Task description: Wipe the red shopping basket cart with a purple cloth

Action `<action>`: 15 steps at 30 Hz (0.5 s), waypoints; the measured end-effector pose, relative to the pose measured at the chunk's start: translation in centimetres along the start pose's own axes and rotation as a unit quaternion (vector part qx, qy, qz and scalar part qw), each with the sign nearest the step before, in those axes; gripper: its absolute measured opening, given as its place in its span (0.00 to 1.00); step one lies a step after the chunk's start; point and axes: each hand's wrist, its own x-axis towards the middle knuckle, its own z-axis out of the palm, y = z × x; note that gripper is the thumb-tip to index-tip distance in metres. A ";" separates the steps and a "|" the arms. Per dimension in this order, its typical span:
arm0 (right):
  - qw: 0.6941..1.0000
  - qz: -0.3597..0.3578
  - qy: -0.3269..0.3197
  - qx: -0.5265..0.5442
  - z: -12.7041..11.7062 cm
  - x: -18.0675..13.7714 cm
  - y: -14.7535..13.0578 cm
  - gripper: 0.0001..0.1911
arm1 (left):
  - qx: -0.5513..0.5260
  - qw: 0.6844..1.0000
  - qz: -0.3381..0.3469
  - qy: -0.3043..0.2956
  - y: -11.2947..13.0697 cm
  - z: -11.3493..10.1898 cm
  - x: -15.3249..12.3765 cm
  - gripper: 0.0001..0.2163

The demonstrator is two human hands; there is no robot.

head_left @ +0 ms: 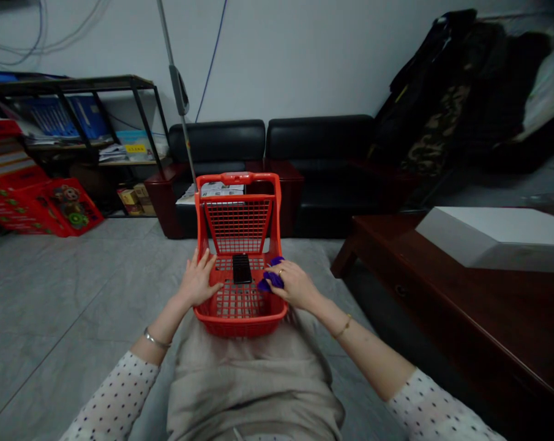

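Observation:
A red plastic shopping basket [242, 327] rests at my lap, its tall handle frame rising at the far side. On its slatted inside lies a black phone [242, 269]. My left hand [198, 280] lies over the basket's left rim with the fingers spread, holding nothing. At the right rim, my right hand [291, 283] is closed on a crumpled purple cloth [273, 280], which touches the basket's inner right side. Part of the cloth is hidden under the fingers.
Black sofas [322, 159] stand against the wall ahead. To the right is a dark wooden table [442, 294] bearing a white box [501, 236]. Red cartons [33, 196] and a shelf rack [134, 92] are at the left. A grey pole [178, 92] rises behind the basket.

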 end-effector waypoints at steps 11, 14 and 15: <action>0.999 0.042 0.033 -0.013 1.3 0.3 -0.9 0.11 | -0.014 0.999 -0.035 0.021 0.6 0.6 0.5 0.33; 0.998 -0.015 0.048 0.027 1.2 -2.8 -2.3 0.13 | -0.006 0.999 -0.027 0.027 0.2 0.7 0.2 0.33; 0.998 -0.028 0.043 0.031 0.9 -3.0 -2.2 0.13 | -0.003 0.999 -0.022 0.028 0.2 0.7 0.1 0.33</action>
